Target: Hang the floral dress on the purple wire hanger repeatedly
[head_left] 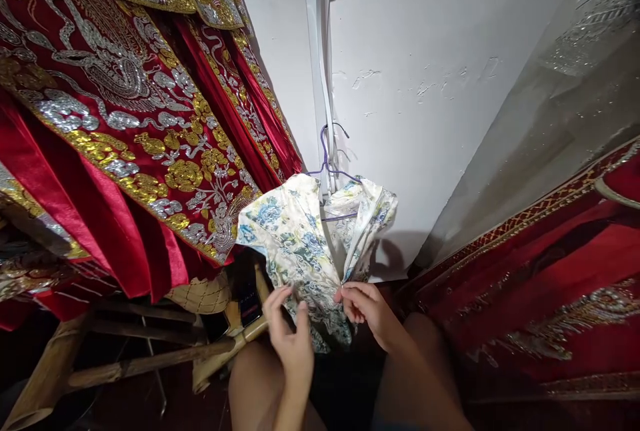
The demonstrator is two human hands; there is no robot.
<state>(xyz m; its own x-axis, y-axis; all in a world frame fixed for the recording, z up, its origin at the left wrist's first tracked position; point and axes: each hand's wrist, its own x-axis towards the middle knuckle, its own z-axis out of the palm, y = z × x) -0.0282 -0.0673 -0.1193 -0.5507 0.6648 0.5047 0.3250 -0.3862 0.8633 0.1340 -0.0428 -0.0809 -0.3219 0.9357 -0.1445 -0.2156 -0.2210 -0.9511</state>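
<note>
A white short-sleeved blouse (305, 244) with a blue and yellow floral print hangs on a purple hanger (326, 165) in front of me. Its neckline lies open in a V that narrows down to my right hand (367, 307). The thumb and forefinger of that hand pinch the blouse's front at the bottom of the V. Whether a small fastener sits between those fingertips I cannot tell. My left hand (290, 331) is beside the lower front of the blouse, thumb and fingers apart, holding nothing. The lower end of the blouse is in shadow.
Red costumes (165, 117) with gold and silver embroidery hang at the left. A bamboo frame (150, 361) stands below them. Behind the blouse are a white wall (410, 51) and a narrow pale strap (320, 51). More red embroidered cloth (560, 271) is on the right.
</note>
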